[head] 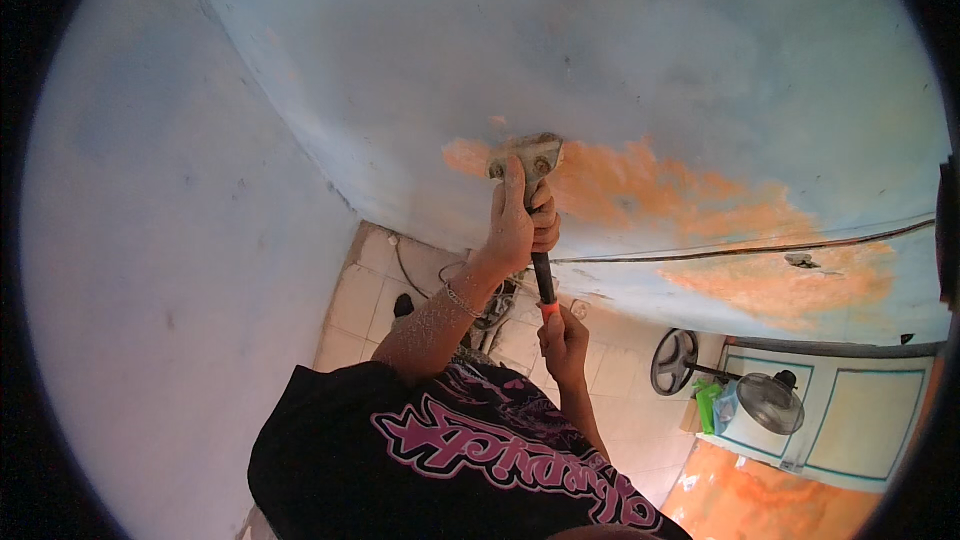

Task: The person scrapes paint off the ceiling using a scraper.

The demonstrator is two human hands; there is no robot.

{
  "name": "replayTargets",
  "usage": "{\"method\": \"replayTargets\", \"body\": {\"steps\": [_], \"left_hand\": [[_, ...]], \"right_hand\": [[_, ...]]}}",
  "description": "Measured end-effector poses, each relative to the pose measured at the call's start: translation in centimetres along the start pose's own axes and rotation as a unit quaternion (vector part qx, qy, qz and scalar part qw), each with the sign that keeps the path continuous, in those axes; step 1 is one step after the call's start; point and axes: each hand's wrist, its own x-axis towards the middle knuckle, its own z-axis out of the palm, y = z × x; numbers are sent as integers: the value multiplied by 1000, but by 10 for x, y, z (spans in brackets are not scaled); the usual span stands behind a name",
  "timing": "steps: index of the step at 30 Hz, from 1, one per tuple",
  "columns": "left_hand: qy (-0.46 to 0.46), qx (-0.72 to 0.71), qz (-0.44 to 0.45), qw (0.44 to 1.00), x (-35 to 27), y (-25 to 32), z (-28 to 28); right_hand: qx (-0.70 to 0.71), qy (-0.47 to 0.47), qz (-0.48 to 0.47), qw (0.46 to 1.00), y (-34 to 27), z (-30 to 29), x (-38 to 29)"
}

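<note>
A long-handled wall scraper (545, 274) is held in both of my hands, its metal head up against the painted wall (420, 75). My left hand (519, 223) wraps the neck just below the scraper head (526, 155), with the thumb pressed on the head. Lower down, my right hand (564, 345) grips the red end of the black handle. Around the head, pale blue paint gives way to a bare orange patch (622, 184) that spreads to the right. The blade's edge is hard to make out. Pale dust speckles my left forearm (431, 322).
A dark cable (742, 249) runs along the wall below the scraper. Another wall (150, 240) meets it at a corner on the left. On the tiled floor (607, 420) stands a pedestal fan (770, 401), near a white door (862, 420) and green and blue bags (706, 406).
</note>
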Motion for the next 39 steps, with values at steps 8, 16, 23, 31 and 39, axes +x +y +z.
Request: {"method": "replayTargets", "body": {"steps": [8,16,23,31,39], "left_hand": [[25,19,10,999,-8,-10,-12],[18,54,10,998,-14,-12,-11],[-16,45,25,999,0,37,7],[29,28,-3,999,-5,-1,-11],[33,-39,7,999,-1,-8,-3]], "right_hand": [[20,-6,10,1000,0,14,-8],[28,-5,133,991,-5,11,-24],[-26,-22,7,999,-36,10,16],[8,-7,75,997,-1,6,-7],[-46,50,34,997,-7,-6,-7]]}}
